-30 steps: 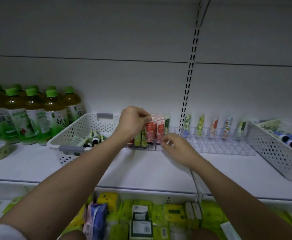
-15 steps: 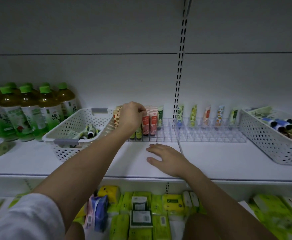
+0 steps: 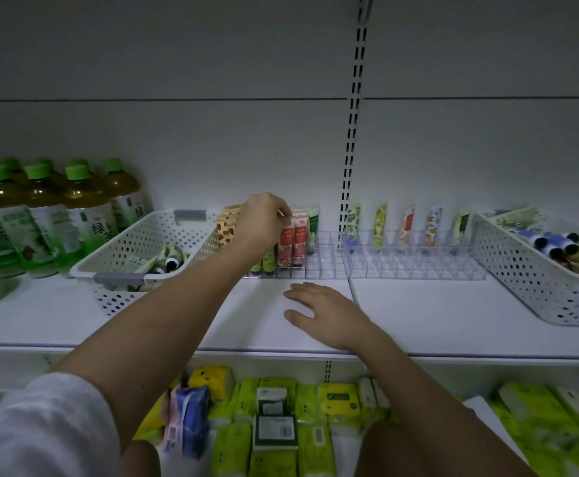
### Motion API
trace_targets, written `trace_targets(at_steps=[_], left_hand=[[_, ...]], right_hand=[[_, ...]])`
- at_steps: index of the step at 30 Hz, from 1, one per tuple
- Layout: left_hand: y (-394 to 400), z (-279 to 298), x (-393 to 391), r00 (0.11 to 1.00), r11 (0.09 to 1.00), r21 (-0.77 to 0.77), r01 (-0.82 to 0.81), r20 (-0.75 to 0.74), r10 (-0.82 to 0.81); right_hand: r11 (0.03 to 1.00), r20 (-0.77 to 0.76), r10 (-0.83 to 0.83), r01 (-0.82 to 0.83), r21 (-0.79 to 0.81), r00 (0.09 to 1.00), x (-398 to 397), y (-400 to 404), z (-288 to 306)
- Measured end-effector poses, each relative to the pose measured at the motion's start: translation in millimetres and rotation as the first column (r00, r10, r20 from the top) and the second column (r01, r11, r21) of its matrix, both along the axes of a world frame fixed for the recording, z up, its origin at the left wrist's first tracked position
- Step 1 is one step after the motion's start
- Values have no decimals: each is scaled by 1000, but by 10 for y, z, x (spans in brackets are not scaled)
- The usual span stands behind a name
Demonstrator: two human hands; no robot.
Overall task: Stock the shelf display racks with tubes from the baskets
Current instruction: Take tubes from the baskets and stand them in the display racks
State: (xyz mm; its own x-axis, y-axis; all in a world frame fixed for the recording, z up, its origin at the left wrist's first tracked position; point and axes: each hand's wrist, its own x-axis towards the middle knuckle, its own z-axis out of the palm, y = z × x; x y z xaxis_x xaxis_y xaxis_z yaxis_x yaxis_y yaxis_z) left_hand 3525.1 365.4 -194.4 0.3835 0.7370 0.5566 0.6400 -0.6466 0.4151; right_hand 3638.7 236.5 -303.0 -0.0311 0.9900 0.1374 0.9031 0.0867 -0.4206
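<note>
Now, the white shelf (image 3: 436,315) carries two baskets of tubes, left basket (image 3: 136,242) and right basket (image 3: 528,270), flanking the clear rack (image 3: 322,266). Left hand (image 3: 262,222) curls over the upright tubes (image 3: 289,242), seemingly seating one; whether it pinches any, I cannot tell. Right hand (image 3: 325,315) lies flat, fingers spread, likely bracing.

1. A plain grey-white metal back panel (image 3: 178,80) fills the upper frame in dim light, crossed by one thin horizontal seam.
2. A slotted white vertical upright (image 3: 354,132) divides the panel right of centre.
3. Below the upright, a flat white shelf board (image 3: 453,315) runs the full width, its front edge catching pale light.
</note>
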Motion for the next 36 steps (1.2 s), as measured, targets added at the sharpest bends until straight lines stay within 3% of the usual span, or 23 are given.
trace_targets(at_steps=[16, 22, 26, 29, 36], left_hand=[[-62, -146, 5, 976, 993, 90, -70, -201, 87], [-83, 152, -268, 995, 992, 126, 1, -103, 12], [-39, 453, -702, 999, 985, 172, -16, -48, 25], [63, 562, -1116, 998, 994, 92, -60, -23, 62], [365, 424, -1902, 984, 980, -90, -178, -43, 175]], right_hand=[[1000, 23, -7, 7, -11, 1000, -17, -4, 22], [997, -92, 0, -8, -80, 996, -21, -18, 168], [991, -216, 4, 24, 128, 976, -193, 99, 588], [961, -303, 39, 47, 271, 952, -425, 294, 981], [948, -414, 48, 89, 305, 909, -879, 758, 1476]])
